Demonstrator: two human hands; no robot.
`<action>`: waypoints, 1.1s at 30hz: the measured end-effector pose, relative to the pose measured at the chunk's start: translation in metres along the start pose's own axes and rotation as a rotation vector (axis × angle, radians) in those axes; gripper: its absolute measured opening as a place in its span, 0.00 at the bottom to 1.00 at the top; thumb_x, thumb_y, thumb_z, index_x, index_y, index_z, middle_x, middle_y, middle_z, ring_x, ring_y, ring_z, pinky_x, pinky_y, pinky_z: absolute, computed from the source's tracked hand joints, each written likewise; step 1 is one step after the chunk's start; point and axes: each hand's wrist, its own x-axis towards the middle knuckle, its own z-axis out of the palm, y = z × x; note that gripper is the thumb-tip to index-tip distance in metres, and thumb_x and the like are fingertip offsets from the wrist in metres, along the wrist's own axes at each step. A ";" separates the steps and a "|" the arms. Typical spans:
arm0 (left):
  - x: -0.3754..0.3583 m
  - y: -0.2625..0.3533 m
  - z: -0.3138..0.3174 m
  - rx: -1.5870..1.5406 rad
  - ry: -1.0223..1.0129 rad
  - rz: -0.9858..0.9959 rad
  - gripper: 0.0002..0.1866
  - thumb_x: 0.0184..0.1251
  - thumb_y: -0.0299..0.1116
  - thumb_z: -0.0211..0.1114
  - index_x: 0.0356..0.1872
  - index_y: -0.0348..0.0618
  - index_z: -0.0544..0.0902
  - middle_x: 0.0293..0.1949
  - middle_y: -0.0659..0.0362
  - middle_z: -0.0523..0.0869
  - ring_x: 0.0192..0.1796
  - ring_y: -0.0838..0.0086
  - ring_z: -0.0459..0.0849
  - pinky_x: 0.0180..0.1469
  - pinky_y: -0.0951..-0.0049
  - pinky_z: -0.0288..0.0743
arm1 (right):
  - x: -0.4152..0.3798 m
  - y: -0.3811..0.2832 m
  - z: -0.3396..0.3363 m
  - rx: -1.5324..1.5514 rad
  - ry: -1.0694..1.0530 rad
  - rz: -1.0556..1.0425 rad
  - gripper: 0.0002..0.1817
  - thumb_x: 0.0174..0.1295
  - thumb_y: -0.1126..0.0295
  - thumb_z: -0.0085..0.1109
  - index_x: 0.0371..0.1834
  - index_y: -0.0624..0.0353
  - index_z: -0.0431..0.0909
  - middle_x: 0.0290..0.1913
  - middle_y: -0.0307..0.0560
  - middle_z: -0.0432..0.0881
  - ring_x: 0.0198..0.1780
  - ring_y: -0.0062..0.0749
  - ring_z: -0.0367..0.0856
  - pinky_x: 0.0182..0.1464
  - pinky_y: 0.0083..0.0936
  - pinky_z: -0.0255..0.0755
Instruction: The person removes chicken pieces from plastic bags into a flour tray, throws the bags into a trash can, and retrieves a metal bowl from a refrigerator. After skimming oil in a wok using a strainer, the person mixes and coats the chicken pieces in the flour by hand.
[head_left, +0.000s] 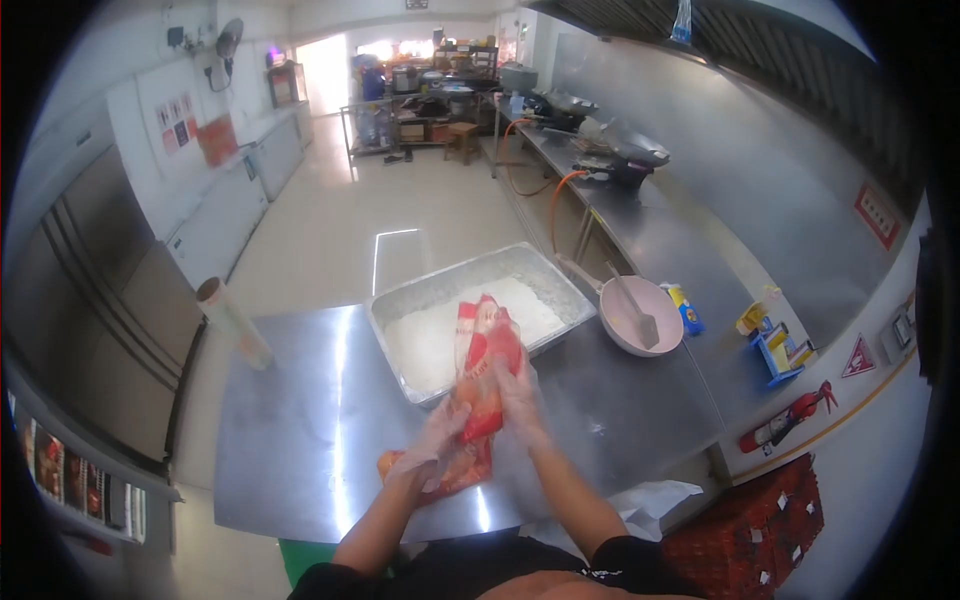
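Both your forearms reach forward; your left hand [438,432] and right hand [515,388], in clear plastic gloves, close around a red-and-white plastic packet [484,365], tilted upward before the rectangular metal tray [470,278] of white powder [415,345]. A second red-orange packet [458,474] lies below on the steel table [285,430]. Right of the tray sits a round pink pan [612,318]. The held packet's pale lettering is unreadable.

Lettering on the raised red packet [483,400] is blurred. The left hand [437,440] partly hides the lower packet [472,468], apparently a separate one. Goods [406,80] on the far shelving [440,120] are too small to identify.
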 end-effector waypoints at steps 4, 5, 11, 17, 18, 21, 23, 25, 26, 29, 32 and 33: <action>0.047 0.010 -0.011 -0.023 0.212 0.071 0.17 0.74 0.42 0.59 0.56 0.46 0.72 0.37 0.61 0.82 0.25 0.76 0.77 0.22 0.79 0.70 | 0.004 -0.061 0.009 -0.101 -0.283 -0.059 0.40 0.63 0.67 0.65 0.75 0.59 0.53 0.62 0.46 0.72 0.61 0.30 0.71 0.61 0.27 0.70; 0.057 0.011 -0.009 -0.097 0.222 0.082 0.16 0.74 0.42 0.58 0.56 0.46 0.73 0.36 0.60 0.82 0.25 0.75 0.77 0.23 0.78 0.71 | 0.004 -0.065 0.006 -0.090 -0.349 -0.045 0.41 0.62 0.67 0.65 0.75 0.59 0.52 0.63 0.47 0.72 0.62 0.33 0.72 0.62 0.28 0.70; 0.132 -0.006 -0.005 0.189 0.433 0.080 0.21 0.72 0.38 0.57 0.61 0.41 0.70 0.44 0.54 0.81 0.34 0.67 0.82 0.29 0.73 0.79 | 0.036 -0.036 -0.007 -0.717 -0.273 -0.358 0.38 0.60 0.69 0.61 0.74 0.59 0.55 0.61 0.61 0.74 0.58 0.56 0.76 0.57 0.36 0.73; 0.153 0.004 0.006 0.984 0.511 0.553 0.28 0.67 0.40 0.60 0.67 0.47 0.69 0.55 0.52 0.77 0.42 0.64 0.82 0.30 0.71 0.80 | 0.085 -0.033 -0.015 -0.638 -0.377 -0.461 0.22 0.64 0.71 0.51 0.63 0.58 0.68 0.43 0.64 0.79 0.46 0.60 0.78 0.49 0.47 0.73; 0.158 0.007 0.004 0.967 0.468 0.508 0.25 0.68 0.42 0.59 0.64 0.47 0.71 0.49 0.54 0.79 0.36 0.67 0.82 0.28 0.72 0.78 | 0.100 -0.025 -0.017 -0.677 -0.393 -0.521 0.20 0.65 0.72 0.49 0.61 0.58 0.71 0.42 0.63 0.79 0.46 0.59 0.78 0.49 0.45 0.73; 0.161 0.055 0.020 0.463 0.287 0.099 0.22 0.70 0.47 0.55 0.57 0.45 0.78 0.31 0.59 0.82 0.21 0.76 0.77 0.21 0.76 0.71 | 0.139 -0.022 -0.014 -0.961 -0.449 -0.824 0.14 0.64 0.72 0.47 0.50 0.57 0.78 0.43 0.57 0.81 0.46 0.54 0.79 0.47 0.42 0.74; 0.164 0.076 0.010 0.354 0.247 0.068 0.19 0.71 0.46 0.53 0.53 0.47 0.80 0.31 0.60 0.82 0.20 0.81 0.76 0.19 0.78 0.68 | 0.169 -0.022 -0.007 -0.773 -0.467 -0.726 0.11 0.64 0.72 0.48 0.45 0.55 0.80 0.44 0.54 0.83 0.47 0.51 0.80 0.46 0.41 0.75; 0.162 0.097 0.013 0.489 0.198 0.171 0.19 0.73 0.44 0.49 0.57 0.48 0.76 0.32 0.64 0.80 0.24 0.81 0.71 0.24 0.79 0.66 | 0.174 -0.053 0.005 -1.034 -0.299 -1.104 0.05 0.60 0.73 0.58 0.39 0.57 0.79 0.37 0.48 0.83 0.40 0.43 0.81 0.40 0.37 0.76; 0.158 0.110 0.013 0.378 0.294 0.075 0.20 0.74 0.48 0.49 0.58 0.50 0.75 0.31 0.64 0.78 0.24 0.81 0.70 0.24 0.79 0.65 | 0.180 -0.066 0.012 -1.003 -0.328 -0.961 0.05 0.61 0.72 0.59 0.39 0.56 0.80 0.37 0.46 0.83 0.41 0.42 0.81 0.40 0.36 0.76; 0.138 0.117 -0.005 0.207 0.418 0.058 0.25 0.75 0.55 0.49 0.61 0.48 0.75 0.27 0.66 0.74 0.24 0.81 0.67 0.26 0.81 0.62 | 0.203 -0.070 0.024 -0.862 -0.315 -0.831 0.05 0.62 0.68 0.60 0.38 0.54 0.81 0.38 0.43 0.83 0.43 0.40 0.81 0.42 0.33 0.77; 0.126 0.114 -0.034 0.147 0.516 0.127 0.26 0.74 0.56 0.50 0.61 0.49 0.76 0.24 0.65 0.72 0.22 0.80 0.67 0.23 0.78 0.61 | 0.231 -0.033 0.026 -0.700 -0.177 -1.110 0.07 0.64 0.65 0.60 0.36 0.55 0.83 0.37 0.44 0.84 0.42 0.41 0.82 0.44 0.32 0.77; 0.121 0.109 -0.043 0.127 0.564 0.137 0.25 0.74 0.55 0.51 0.61 0.50 0.76 0.23 0.64 0.71 0.21 0.79 0.68 0.22 0.77 0.60 | 0.231 -0.026 0.029 -0.697 -0.177 -1.092 0.07 0.63 0.64 0.60 0.35 0.55 0.83 0.36 0.44 0.84 0.42 0.42 0.82 0.45 0.32 0.77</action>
